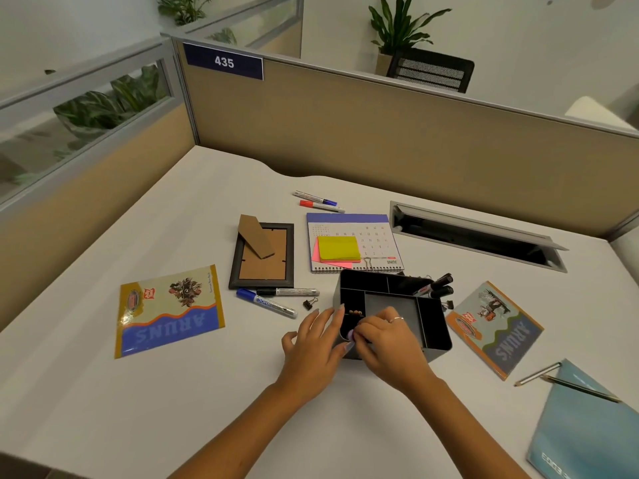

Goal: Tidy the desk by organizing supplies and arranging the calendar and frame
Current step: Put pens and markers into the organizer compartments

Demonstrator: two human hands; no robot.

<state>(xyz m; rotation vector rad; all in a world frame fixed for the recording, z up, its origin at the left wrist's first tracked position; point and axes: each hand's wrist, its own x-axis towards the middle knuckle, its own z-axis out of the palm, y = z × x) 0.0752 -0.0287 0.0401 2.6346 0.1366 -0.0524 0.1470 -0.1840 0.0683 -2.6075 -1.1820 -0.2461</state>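
Observation:
A black desk organizer (432,326) stands near the desk's middle, with two black markers (436,286) upright in its back right compartment. My left hand (316,344) rests against the organizer's left wall with its fingers straight. My right hand (380,335) pinches a small purple thing (350,335) over the front left compartment. A picture frame (263,257) lies face down with its stand out. The calendar (356,242) lies flat, yellow and pink sticky notes (338,249) on it. Blue and black markers (273,300) and a binder clip (310,302) lie left of the organizer.
Two more markers (320,201) lie behind the calendar. Two notebooks (169,311) (495,328) lie left and right. A blue folder (587,426) with pencils (567,383) sits at the front right. A cable tray opening (473,235) is set in the desk. Partition walls stand behind.

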